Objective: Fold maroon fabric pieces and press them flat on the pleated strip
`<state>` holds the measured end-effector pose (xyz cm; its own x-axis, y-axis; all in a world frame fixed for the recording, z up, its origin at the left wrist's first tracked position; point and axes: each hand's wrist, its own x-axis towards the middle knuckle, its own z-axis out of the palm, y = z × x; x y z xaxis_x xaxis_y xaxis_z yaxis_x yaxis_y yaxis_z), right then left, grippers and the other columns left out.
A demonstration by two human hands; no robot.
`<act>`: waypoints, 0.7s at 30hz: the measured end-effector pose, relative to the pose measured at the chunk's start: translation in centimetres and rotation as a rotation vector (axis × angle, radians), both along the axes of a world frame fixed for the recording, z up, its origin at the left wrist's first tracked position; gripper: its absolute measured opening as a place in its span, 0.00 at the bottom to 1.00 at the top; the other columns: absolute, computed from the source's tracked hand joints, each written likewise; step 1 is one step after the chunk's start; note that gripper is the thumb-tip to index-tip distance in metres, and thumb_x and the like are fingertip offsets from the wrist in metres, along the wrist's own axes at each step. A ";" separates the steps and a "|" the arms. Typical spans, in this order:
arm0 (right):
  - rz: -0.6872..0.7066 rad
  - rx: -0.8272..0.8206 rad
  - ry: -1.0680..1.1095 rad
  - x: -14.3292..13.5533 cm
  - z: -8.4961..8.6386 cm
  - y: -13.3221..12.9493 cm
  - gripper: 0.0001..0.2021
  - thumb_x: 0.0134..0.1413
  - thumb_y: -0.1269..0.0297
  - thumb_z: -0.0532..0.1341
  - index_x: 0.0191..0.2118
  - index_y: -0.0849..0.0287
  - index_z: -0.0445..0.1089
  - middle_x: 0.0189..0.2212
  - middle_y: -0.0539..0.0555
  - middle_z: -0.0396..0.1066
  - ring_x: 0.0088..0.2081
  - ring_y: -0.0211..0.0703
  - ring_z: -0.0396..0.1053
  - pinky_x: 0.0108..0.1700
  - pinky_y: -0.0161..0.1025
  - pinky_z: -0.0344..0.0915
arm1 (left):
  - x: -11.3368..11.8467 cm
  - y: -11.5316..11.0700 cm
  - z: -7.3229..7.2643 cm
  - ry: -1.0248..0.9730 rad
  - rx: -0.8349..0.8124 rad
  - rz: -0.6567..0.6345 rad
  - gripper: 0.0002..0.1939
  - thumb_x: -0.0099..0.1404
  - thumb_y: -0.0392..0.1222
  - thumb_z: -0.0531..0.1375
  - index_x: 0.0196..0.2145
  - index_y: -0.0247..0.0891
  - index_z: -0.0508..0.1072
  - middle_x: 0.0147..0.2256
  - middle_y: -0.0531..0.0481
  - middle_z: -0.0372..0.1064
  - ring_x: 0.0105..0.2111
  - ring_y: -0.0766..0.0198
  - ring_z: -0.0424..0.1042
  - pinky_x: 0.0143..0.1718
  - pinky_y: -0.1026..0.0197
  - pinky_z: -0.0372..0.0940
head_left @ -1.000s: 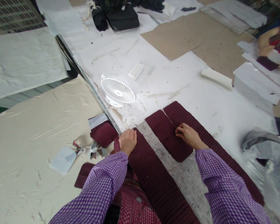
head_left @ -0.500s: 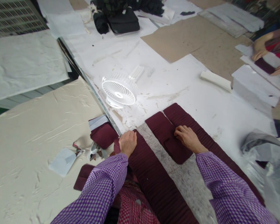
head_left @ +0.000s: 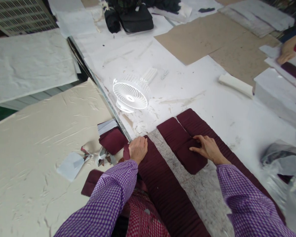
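My left hand [head_left: 138,148] is closed on the upper end of the near row of overlapping maroon fabric pieces [head_left: 170,187]. Some maroon cloth shows to the left of its knuckles. My right hand [head_left: 207,148] rests over the short middle stack of maroon pieces [head_left: 174,135], thumb and forefinger apart, with nothing visible between them. Beyond it runs another long maroon row [head_left: 212,138]. On the cream cloth at the left sit a small maroon pile [head_left: 113,141] and a separate maroon piece [head_left: 91,182].
A white fan [head_left: 130,95] stands on the white tabletop. Black bags [head_left: 136,19] lie at the back, a paper roll [head_left: 235,85] at right, and a clear plastic bag [head_left: 286,171] at the right edge. Another person's hand [head_left: 286,51] shows at upper right.
My right thumb and forefinger have spread apart, and the hand sits slightly further right. My left hand keeps its place on the near row. The whole view has shifted a little.
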<state>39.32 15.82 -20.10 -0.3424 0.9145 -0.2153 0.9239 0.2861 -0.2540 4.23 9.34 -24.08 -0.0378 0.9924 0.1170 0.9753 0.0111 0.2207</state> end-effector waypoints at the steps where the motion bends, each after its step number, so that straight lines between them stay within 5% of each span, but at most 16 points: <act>1: -0.047 -0.025 0.015 0.7 -0.1 -0.2 0.25 0.44 0.45 0.63 0.44 0.57 0.66 0.32 0.56 0.74 0.38 0.57 0.69 0.41 0.51 0.61 | 0.0 0.0 0.0 -0.004 -0.002 0.001 0.12 0.68 0.45 0.50 0.29 0.37 0.65 0.28 0.53 0.63 0.30 0.65 0.63 0.34 0.59 0.60; 9: -0.318 -0.207 0.169 4.6 -0.2 -4.5 0.17 0.46 0.48 0.62 0.39 0.54 0.69 0.27 0.51 0.74 0.27 0.46 0.72 0.28 0.41 0.66 | 0.0 0.0 0.1 -0.018 -0.013 -0.001 0.13 0.68 0.44 0.50 0.29 0.37 0.65 0.27 0.53 0.63 0.30 0.65 0.62 0.34 0.59 0.59; 21: -0.463 -0.335 0.301 6.7 -2.9 -6.5 0.20 0.52 0.49 0.61 0.41 0.63 0.70 0.29 0.52 0.73 0.30 0.40 0.72 0.35 0.42 0.70 | 0.0 0.0 0.1 0.012 -0.004 -0.008 0.13 0.67 0.45 0.50 0.29 0.37 0.65 0.27 0.52 0.63 0.29 0.65 0.63 0.34 0.59 0.59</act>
